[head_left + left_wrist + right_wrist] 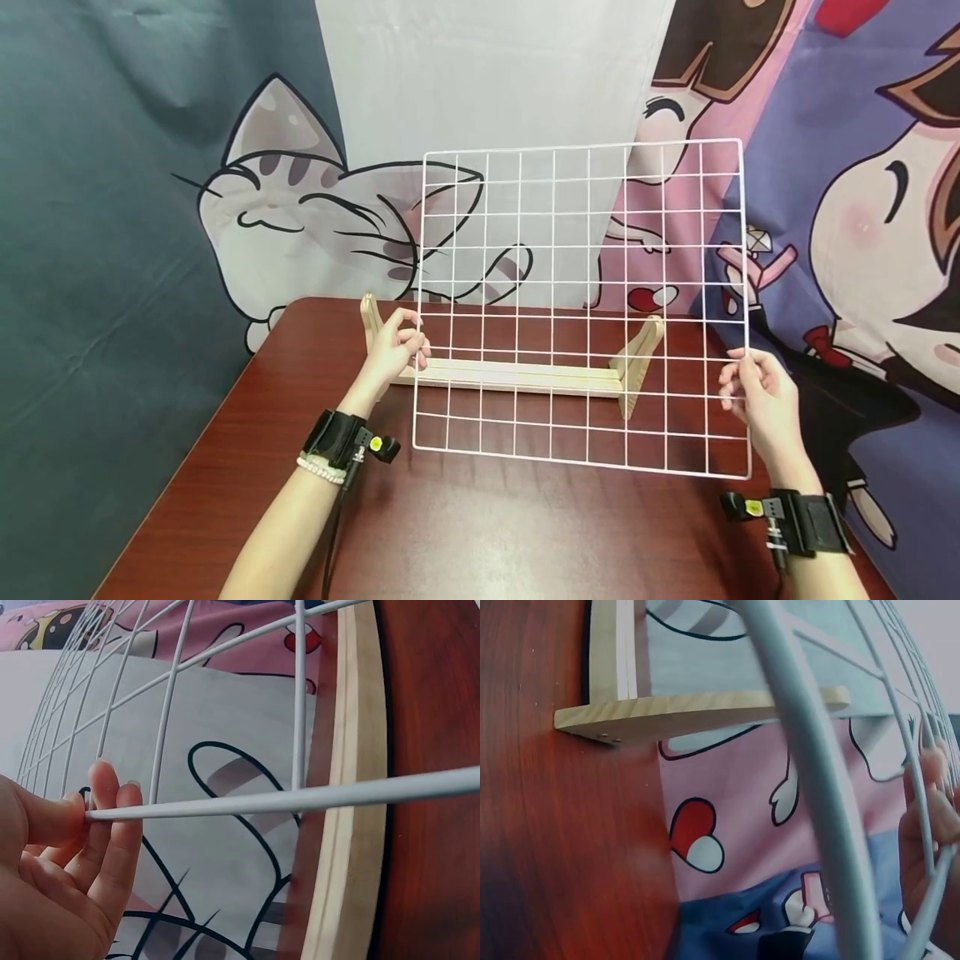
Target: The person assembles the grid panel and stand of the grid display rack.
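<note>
A white wire grid panel [552, 282] is held up over the table, tilted slightly, with a hand at each side edge. My left hand [393, 346] pinches its left edge wire between thumb and fingers, which the left wrist view shows close up. On the opposite edge, my right hand [767, 392] grips the side wire below mid-height; in the right wrist view its fingers [913, 881] are partly hidden behind the wires. Behind the panel, a pale wooden rack [532, 381] stands on the table, a long bar with a raised piece at each end.
The dark red-brown table [480, 525] backs onto a cartoon-printed cloth [480, 67] with a cat and figures. A black strap with a small camera sits on each wrist, with cables running down from them. A beaded bracelet [322, 469] circles the left wrist.
</note>
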The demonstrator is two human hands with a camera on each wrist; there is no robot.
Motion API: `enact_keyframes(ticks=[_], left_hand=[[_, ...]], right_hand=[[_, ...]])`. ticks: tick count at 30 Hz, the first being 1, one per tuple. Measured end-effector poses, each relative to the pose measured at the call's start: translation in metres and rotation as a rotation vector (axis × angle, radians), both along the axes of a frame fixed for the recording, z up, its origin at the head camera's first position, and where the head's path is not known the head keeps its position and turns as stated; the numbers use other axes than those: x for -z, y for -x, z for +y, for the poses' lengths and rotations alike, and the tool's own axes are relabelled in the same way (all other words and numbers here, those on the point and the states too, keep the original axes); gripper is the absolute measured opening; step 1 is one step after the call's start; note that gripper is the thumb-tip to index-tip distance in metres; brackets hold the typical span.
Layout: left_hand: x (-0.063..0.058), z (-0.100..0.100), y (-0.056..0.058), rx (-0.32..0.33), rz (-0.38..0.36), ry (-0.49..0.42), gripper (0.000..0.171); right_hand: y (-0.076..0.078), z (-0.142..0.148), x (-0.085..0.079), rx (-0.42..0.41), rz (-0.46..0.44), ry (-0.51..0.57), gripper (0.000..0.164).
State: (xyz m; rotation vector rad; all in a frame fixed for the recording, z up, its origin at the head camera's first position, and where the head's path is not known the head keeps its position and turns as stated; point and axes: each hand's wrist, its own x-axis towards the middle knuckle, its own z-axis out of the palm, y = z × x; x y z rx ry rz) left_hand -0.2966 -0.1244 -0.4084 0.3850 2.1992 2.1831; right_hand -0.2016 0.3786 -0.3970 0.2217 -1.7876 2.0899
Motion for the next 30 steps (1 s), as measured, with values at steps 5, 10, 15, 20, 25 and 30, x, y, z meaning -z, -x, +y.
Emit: enact_keyframes(ticks=[5,10,15,20,25,30], left_hand=[[-0.012,-0.002,0.005,-0.004,0.047,0.01,0.015],[-0.027,-0.004,0.007,-0.073,0.113,0.089,0.015],[-0.038,-0.011,0.007,-0.158,0.198,0.222,0.018],[-0.045,-0.02,0.003,-0.208,0.223,0.285,0.021],[-0.057,-0.027,-0.001,-0.238,0.244,0.274,0.021],[-0.066,-0.032,0.004,-0.257,0.278,0.239,0.02]], right_hand=[[0.01,-0.007,-0.013,0.149,-0.08,0.055,0.017],[0.018,-0.013,-0.023,0.253,-0.093,-0.001,0.022],[0.025,-0.013,-0.029,0.206,-0.045,-0.083,0.019],[0.029,-0.014,-0.031,0.128,0.043,-0.134,0.015],[0.031,-0.02,-0.033,0.092,0.077,-0.153,0.014],[0.038,-0.022,-0.039,0.059,0.1,-0.16,0.013]])
